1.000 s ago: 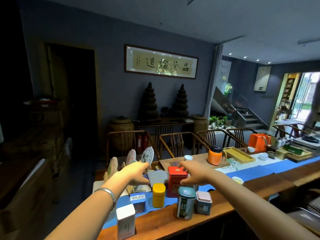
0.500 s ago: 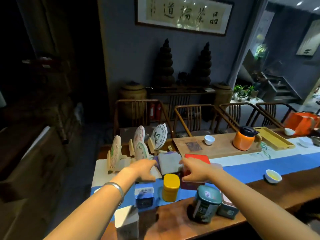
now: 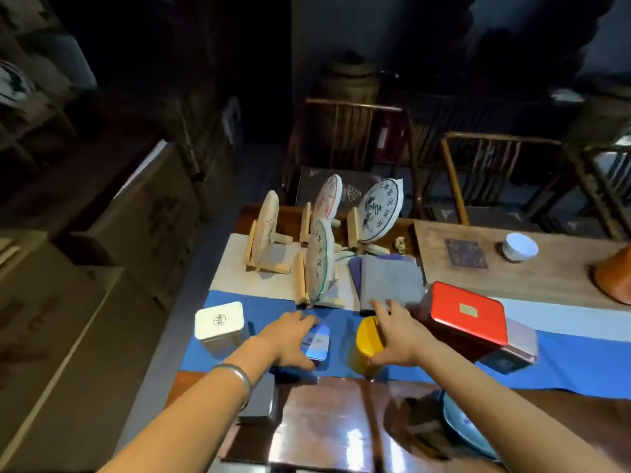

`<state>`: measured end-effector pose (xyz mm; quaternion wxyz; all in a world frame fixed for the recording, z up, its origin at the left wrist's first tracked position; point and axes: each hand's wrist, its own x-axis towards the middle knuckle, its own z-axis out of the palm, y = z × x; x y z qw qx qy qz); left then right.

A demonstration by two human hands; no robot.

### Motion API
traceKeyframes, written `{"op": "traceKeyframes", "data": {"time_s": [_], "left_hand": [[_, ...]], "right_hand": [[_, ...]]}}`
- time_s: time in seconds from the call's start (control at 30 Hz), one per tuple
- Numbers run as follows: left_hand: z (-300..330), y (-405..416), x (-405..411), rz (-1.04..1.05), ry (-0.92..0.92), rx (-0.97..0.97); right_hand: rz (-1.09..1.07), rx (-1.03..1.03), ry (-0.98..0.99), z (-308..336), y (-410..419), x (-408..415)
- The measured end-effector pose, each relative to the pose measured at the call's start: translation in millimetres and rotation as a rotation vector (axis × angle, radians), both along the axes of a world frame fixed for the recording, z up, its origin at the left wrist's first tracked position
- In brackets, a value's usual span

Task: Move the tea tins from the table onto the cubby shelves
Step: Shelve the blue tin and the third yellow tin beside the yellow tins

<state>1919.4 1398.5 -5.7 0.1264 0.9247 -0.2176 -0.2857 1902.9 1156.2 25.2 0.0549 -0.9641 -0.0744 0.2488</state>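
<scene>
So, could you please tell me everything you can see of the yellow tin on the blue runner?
The yellow tin is a small upright canister with rounded corners and a glossy, metal-looking finish, lid on. It stands on the blue runner near the table's front edge, left of the red tin. The right hand lies over its top and right side, thumb at its lower front, fingers spread forward past it.
</scene>
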Motion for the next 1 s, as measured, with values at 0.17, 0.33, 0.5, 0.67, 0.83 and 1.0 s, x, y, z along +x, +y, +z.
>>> {"op": "traceKeyframes", "data": {"time_s": [0.17, 0.33, 0.5, 0.67, 0.83, 1.0], "left_hand": [[-15, 3, 12, -0.053, 0.014, 0.090], [-27, -8, 19, -0.099, -0.003, 0.134], [-38, -14, 17, -0.099, -0.081, 0.174], [-40, -10, 20, -0.094, -0.101, 0.152], [-38, -12, 18, -0.077, -0.079, 0.135], [-33, -4, 17, -0.014, -0.101, 0.032]], "right_hand": [[0.046, -0.016, 0.044, -23, 3, 8], [0.097, -0.058, -0.005, -41, 8, 5], [0.086, -0.102, -0.027, -49, 12, 4], [0.083, -0.094, -0.037, -50, 12, 5], [0.084, -0.105, -0.074, -46, 13, 3], [0.100, -0.151, -0.052, -45, 15, 2]]}}
